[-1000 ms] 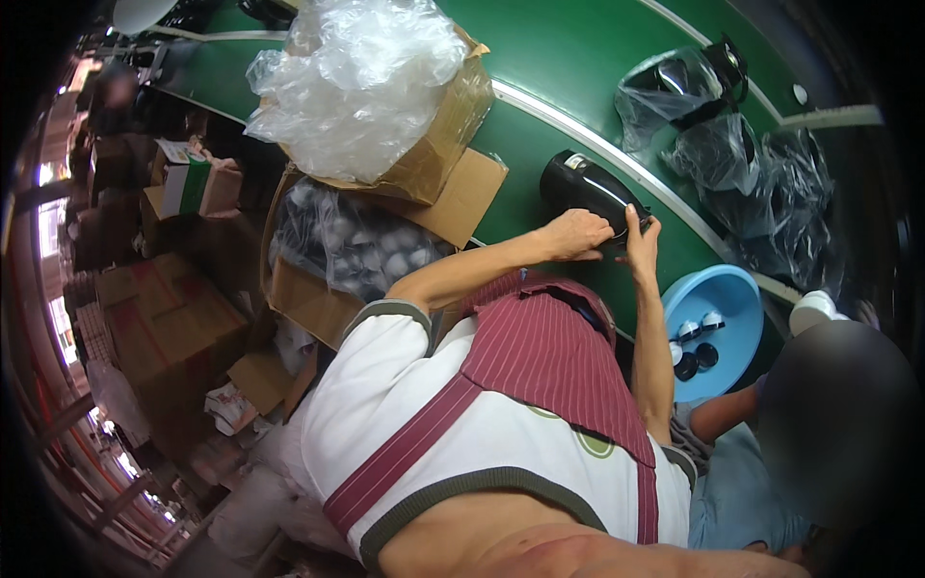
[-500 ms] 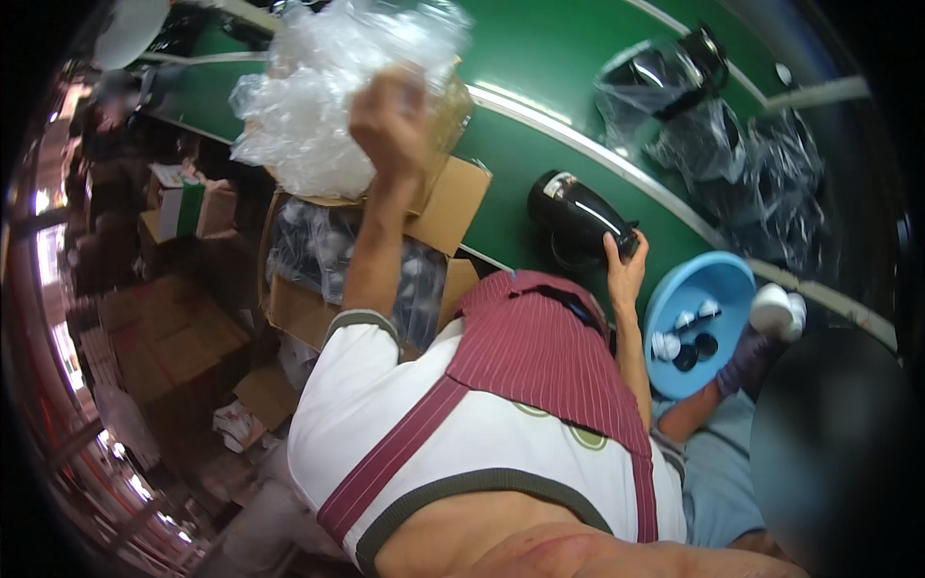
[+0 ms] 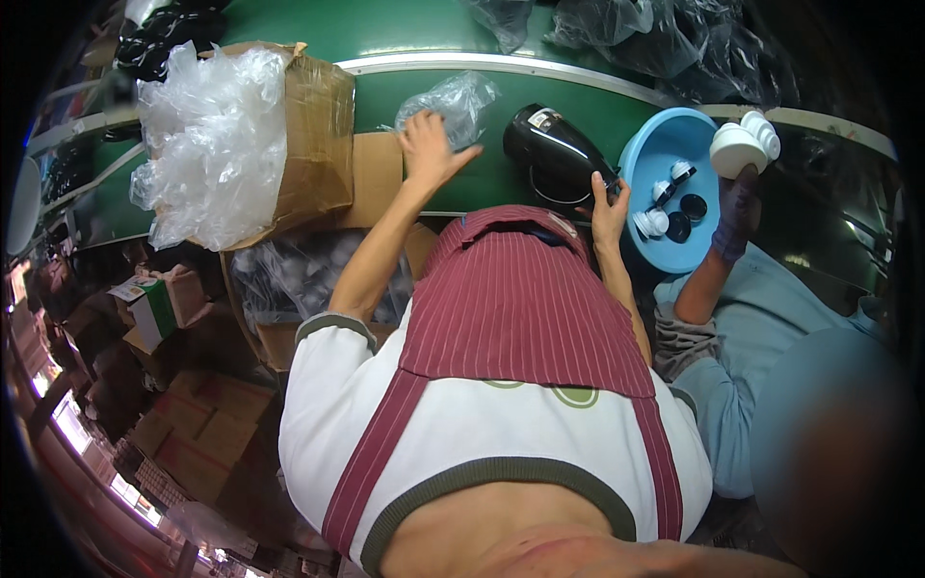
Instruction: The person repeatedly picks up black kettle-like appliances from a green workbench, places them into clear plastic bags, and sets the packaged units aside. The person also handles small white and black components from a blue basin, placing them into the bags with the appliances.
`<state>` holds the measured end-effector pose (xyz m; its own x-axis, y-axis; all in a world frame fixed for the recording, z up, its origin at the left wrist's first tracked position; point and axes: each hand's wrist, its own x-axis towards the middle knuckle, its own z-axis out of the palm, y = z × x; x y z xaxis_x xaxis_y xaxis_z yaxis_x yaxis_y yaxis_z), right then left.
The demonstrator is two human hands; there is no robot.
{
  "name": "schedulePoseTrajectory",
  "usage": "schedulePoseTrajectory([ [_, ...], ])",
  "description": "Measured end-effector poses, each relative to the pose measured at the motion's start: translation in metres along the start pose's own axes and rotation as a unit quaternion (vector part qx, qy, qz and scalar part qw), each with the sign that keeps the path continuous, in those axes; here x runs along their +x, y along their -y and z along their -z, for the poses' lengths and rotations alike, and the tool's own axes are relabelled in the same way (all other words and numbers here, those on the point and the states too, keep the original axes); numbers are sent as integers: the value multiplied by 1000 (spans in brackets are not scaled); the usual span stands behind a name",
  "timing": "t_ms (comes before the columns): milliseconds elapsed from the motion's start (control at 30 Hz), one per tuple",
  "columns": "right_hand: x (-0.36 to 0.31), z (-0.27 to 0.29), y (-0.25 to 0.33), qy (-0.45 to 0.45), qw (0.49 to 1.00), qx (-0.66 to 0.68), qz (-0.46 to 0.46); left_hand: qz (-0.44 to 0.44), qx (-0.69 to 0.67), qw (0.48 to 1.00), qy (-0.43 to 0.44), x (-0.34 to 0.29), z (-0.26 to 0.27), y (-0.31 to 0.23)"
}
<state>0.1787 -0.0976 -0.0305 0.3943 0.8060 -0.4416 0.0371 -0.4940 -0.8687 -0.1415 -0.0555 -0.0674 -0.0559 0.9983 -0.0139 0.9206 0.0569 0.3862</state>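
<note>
On the green work surface lies a glossy black jug [image 3: 564, 146], probably a thermal jug, tilted on its side with a label near its broad end. My right hand [image 3: 607, 207] is closed around its narrow end. To the left of the jug, my left hand [image 3: 429, 149] has its fingers bent into a crumpled clear plastic bag [image 3: 458, 104], with the thumb sticking out to the right. The left fingertips are partly lost against the plastic.
A cardboard box [image 3: 323, 135] heaped with clear plastic bags [image 3: 217, 144] stands at left. Below it, another open box [image 3: 318, 270] holds wrapped items. At right, a blue basin [image 3: 665, 250] contains black and white lids. A co-worker's gloved hand [image 3: 737, 207] holds white parts [image 3: 740, 149].
My left hand has come away from the heap of bags and moved right, with a clear plastic bag now under its fingers. My right hand stays on the jug. The view has turned.
</note>
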Motion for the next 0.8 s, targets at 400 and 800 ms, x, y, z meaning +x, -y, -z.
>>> schedulePoseTrajectory([
  [400,-5,4,4,246,929,255,-103,162,-407,895,77,57,-92,60],
  [800,55,-98,-41,335,929,82,-137,175,-412,894,-15,38,-105,138],
])
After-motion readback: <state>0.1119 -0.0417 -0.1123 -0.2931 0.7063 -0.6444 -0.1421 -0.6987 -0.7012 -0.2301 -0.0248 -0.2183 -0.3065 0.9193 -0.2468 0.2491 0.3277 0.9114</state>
